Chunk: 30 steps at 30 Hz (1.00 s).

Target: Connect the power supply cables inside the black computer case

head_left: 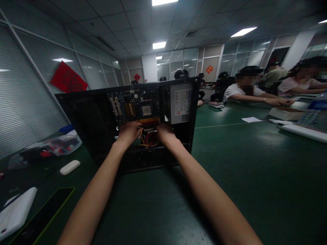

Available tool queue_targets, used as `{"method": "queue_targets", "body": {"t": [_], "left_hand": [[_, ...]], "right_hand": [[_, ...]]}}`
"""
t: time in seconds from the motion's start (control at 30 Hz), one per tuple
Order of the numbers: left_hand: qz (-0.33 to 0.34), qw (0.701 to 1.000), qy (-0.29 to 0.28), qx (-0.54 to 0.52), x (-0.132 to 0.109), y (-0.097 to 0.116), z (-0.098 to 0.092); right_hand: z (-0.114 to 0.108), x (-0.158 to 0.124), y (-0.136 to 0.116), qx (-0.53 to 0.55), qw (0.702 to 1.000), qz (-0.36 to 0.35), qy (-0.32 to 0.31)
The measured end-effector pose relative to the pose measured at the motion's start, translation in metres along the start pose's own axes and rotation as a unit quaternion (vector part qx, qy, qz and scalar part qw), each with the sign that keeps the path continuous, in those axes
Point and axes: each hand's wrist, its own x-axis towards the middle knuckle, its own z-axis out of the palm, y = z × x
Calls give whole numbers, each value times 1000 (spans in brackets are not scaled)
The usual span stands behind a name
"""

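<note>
Under everything lies the broad green desk (237, 170), its smooth surface dully glossy where the light falls. In front of me on it stands the open-sided, black metal computer case (94, 119), a wide box with thin, straight edges, its open side facing me. To its left slumps a crinkled, clear plastic bag (61, 144) with dark and red contents. Inside the case, the dark, flat circuit board (141, 98) bristles with pale and yellowish slots around a square grey block; to its right sits the boxy, grey metal power supply (182, 103) with a printed label.

Near my left forearm lie a flat black slab with a lime-green edge (46, 217) and a rounded white slab (17, 214).

My left hand (129, 132) and right hand (166, 132) are inside the case, fingers curled, at either end of a long orange-yellow strip (148, 121) on the board. My fingertips are partly hidden, so I cannot tell whether either grips it. Thin red, yellow and black cables (150, 139) loop between my wrists. Smallest is a smooth, white, pill-shaped object (70, 167) left of the case.
</note>
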Motion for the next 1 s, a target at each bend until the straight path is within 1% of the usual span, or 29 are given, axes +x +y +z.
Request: {"method": "queue_targets", "body": {"t": [0.1, 0.17, 0.3, 0.5, 0.67, 0.8, 0.87, 1.0], "left_hand": [[27, 998, -48, 1, 1, 2, 9], [30, 998, -60, 7, 2, 4, 14], [12, 997, -67, 21, 1, 7, 18], [-15, 998, -58, 22, -1, 10, 17], [-31, 998, -59, 21, 1, 9, 18], [-44, 996, -59, 44, 2, 10, 17], [-50, 995, -61, 55, 2, 11, 17], [-53, 995, -67, 58, 3, 10, 19]], "right_hand": [[1, -1, 0, -1, 1000, -13, 20], [2, -2, 0, 4, 999, -26, 25], [3, -4, 0, 19, 999, -41, 30], [2, -3, -1, 31, 998, -44, 25], [5, -2, 1, 34, 998, -51, 34], [8, -2, 4, 35, 997, -58, 46], [9, -1, 5, 32, 995, -72, 57], [9, 5, 6, 7, 990, -126, 68]]}}
